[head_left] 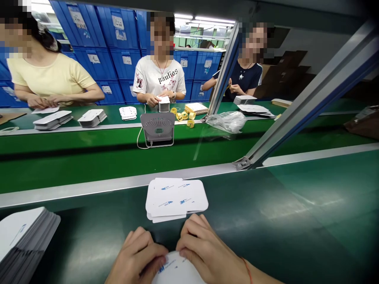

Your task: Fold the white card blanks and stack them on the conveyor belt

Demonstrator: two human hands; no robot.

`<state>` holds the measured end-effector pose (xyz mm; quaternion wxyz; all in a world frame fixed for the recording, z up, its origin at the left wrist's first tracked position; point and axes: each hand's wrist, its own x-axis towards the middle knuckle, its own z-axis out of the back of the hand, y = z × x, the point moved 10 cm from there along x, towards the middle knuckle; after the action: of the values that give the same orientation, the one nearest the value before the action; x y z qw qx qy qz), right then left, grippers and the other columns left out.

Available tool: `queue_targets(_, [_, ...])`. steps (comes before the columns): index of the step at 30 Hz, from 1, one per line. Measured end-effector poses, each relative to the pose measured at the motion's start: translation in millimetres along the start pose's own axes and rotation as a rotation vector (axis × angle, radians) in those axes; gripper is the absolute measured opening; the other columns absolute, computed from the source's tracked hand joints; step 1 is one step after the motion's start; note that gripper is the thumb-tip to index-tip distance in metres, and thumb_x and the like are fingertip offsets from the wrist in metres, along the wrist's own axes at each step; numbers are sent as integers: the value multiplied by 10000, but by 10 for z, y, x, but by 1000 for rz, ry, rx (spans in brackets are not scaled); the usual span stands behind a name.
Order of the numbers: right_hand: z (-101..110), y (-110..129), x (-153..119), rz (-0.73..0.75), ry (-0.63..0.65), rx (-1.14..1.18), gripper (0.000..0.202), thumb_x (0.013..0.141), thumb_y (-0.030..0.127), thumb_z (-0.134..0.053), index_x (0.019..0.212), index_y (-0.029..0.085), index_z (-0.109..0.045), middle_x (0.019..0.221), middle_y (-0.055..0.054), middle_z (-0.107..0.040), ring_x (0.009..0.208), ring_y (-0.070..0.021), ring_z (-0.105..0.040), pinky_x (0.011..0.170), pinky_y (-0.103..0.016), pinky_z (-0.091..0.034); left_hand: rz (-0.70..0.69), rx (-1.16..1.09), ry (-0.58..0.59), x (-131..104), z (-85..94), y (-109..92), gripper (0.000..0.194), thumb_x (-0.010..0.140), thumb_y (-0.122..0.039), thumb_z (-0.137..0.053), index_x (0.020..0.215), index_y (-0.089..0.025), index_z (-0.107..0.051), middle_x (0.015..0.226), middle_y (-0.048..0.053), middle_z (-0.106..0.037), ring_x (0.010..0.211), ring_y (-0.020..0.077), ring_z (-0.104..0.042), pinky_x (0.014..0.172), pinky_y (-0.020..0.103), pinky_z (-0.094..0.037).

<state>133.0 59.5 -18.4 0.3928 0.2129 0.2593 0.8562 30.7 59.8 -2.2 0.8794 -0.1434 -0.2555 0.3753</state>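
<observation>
A white sheet with blue 3M print (177,270) lies at the bottom middle of the view, its lower part cut off by the frame. My left hand (137,254) pinches its upper left edge between thumb and curled fingers. On the upper right edge, my right hand (201,246) grips in the same way, fingers bent and thumb on top. Just beyond my hands rests a low stack of white 3M-printed sheets (177,199), slightly fanned. Far left stands a tall stack of similar sheets (28,236) with grey edges.
A metal rail (118,183) borders my green table (281,225), with a slanted metal post (296,110) at right. Beyond are a grey fan (158,128), yellow tape rolls (182,115), a clear plastic bag (227,122) and three people handling items. Blue crates (121,63) stand behind them.
</observation>
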Motion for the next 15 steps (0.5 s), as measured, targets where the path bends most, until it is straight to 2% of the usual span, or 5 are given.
queue_targets(4, [-18, 29, -27, 71, -39, -66, 145, 924, 73, -483, 855, 180, -553, 851, -24, -542, 808, -161, -466, 693, -303, -339, -64, -30, 1, -14, -39, -48, 231, 940, -147, -471, 767, -227, -602, 632, -15, -572, 596, 136, -517, 504, 237, -396])
queue_targets(8, [-31, 99, -65, 197, -73, -116, 114, 952, 198, -526, 840, 179, -530, 816, -30, -516, 762, -164, -461, 646, -298, -330, -68, 24, 11, -60, -112, -60, 237, 905, -58, -471, 734, -204, -546, 644, -8, -505, 607, 130, -457, 487, 250, -300])
queue_targets(11, [-40, 157, -83, 264, -50, -136, 126, 948, 249, -553, 850, 172, -534, 805, -29, -502, 745, -157, -460, 630, -285, -344, -38, 66, 1, -89, -140, -64, 229, 934, -144, -493, 711, -198, -505, 653, -13, -450, 601, 126, -396, 495, 269, -250])
queue_targets(15, [-12, 226, -89, 296, 10, -185, 157, 964, 266, -539, 837, 174, -556, 808, -28, -531, 756, -150, -479, 634, -268, -379, -58, 112, -11, -114, -156, -131, 293, 983, -244, -409, 706, -192, -489, 651, -9, -406, 599, 135, -348, 514, 275, -253])
